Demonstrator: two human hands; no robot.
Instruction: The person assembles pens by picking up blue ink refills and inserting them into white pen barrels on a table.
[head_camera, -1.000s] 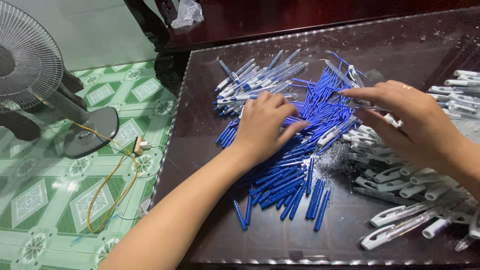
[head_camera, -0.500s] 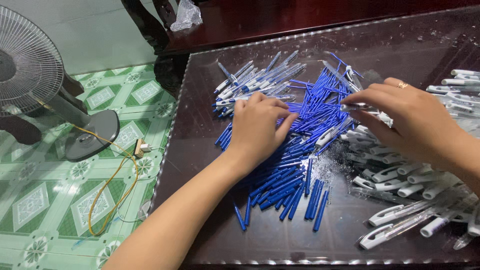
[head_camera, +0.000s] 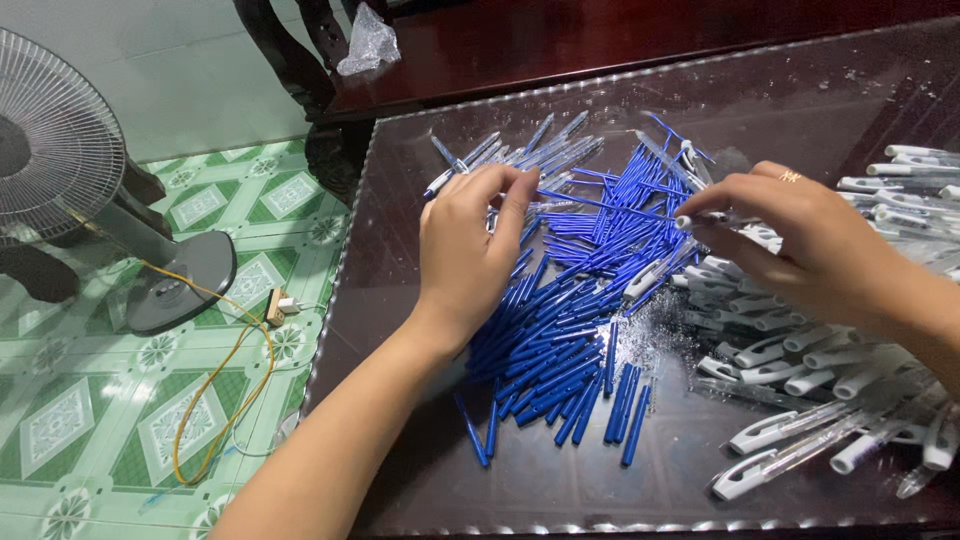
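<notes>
My left hand (head_camera: 470, 250) hovers over a heap of blue pen parts (head_camera: 560, 350) on a dark glass-topped table (head_camera: 420, 470), its fingertips pinching the end of a thin blue refill (head_camera: 600, 203). My right hand (head_camera: 800, 240) holds a white pen piece (head_camera: 700, 220) at its fingertips; the refill's other end reaches toward it. A pile of clear pen barrels with blue tips (head_camera: 520, 160) lies behind the left hand. White clip caps and assembled clear pens (head_camera: 830, 400) are spread under and beyond my right hand.
A standing fan (head_camera: 60, 160) sits on the green tiled floor at the left, with a yellow cord (head_camera: 220, 390) trailing from a plug. A crumpled clear plastic bag (head_camera: 368, 40) rests on dark wooden furniture beyond the table. The table's edge runs along the left.
My left hand lifted off the blue heap and moved back toward the clear barrels, now pinching a refill. My right hand raised slightly with a white piece in its fingertips.
</notes>
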